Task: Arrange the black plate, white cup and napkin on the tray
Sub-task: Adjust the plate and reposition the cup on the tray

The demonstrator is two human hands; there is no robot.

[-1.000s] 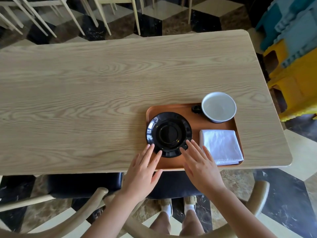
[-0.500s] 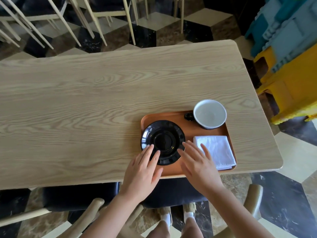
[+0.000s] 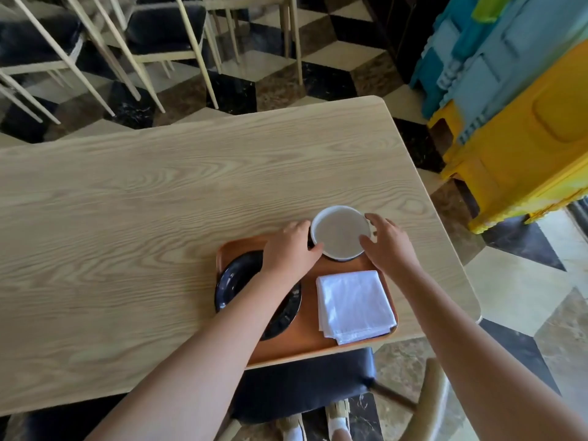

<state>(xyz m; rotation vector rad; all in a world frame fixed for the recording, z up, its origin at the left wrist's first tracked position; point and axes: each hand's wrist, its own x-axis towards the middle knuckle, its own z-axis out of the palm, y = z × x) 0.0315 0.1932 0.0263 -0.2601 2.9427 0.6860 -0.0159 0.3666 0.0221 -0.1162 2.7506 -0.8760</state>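
White cup [image 3: 340,232] at tray's [image 3: 305,340] far edge, gripped between my left hand [image 3: 291,248] and right hand [image 3: 389,245]; napkin [image 3: 354,305] near-right.

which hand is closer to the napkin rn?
Right. The right hand is at the white cup's right side, just above the napkin. The left hand is at the cup's left, over the black plate, farther off.

An orange tray [image 3: 305,345] is sitting at the table's near edge. A glossy black plate [image 3: 234,278] is lying on its left side. A round white cup [image 3: 340,233] is standing upright at its far right corner. A folded white napkin [image 3: 354,305] is lying flat on its near right.
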